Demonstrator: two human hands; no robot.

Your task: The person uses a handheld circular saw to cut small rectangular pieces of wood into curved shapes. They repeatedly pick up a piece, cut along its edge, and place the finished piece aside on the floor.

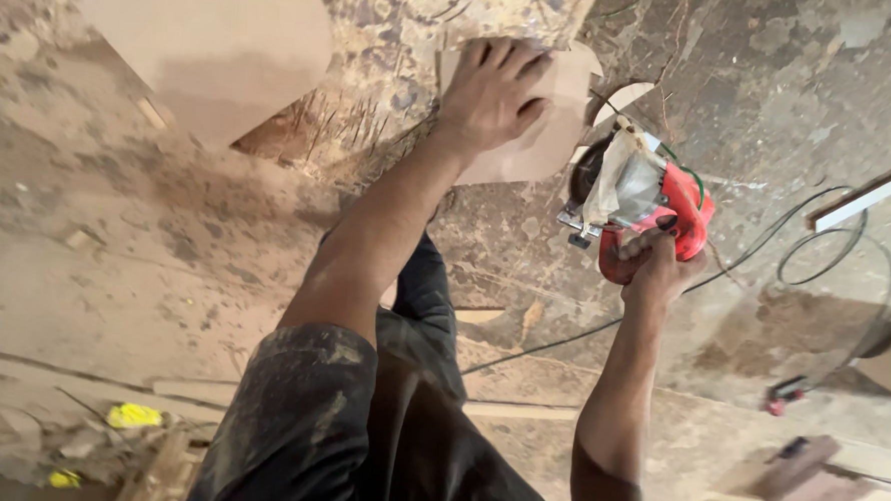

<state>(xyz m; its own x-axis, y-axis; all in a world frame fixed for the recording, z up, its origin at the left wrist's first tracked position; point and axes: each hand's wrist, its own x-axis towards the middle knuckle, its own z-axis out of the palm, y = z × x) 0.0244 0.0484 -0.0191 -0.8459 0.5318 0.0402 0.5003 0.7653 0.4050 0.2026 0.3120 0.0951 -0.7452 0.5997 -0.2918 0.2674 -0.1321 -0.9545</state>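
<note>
A person is looking down at their own two arms, working over a dusty, stained floor (165, 258) strewn with sawdust. In the upper middle of the frame, the left hand (492, 92) is lying flat with fingers spread, pressing down a small pale board (551, 135) against the floor. Just to the right of it, the right hand (655, 265) is wrapping tightly around the handle of a red handheld circular saw (648, 194), its fingers fully closed on the grip. The saw's blade end is sitting at the right edge of the pale board, apparently touching it, though the blade itself is mostly hidden behind the guard and a pale dust bag. A thin dark power cord (766, 239) is trailing away to the right. A larger pale board (209, 40) is lying in the upper left, well apart from the hands.

Judging by this, a cut into the small board is starting or under way. The next move is calling for steady downward pressure from the flat hand, with its fingers kept clear of the blade line.
</note>
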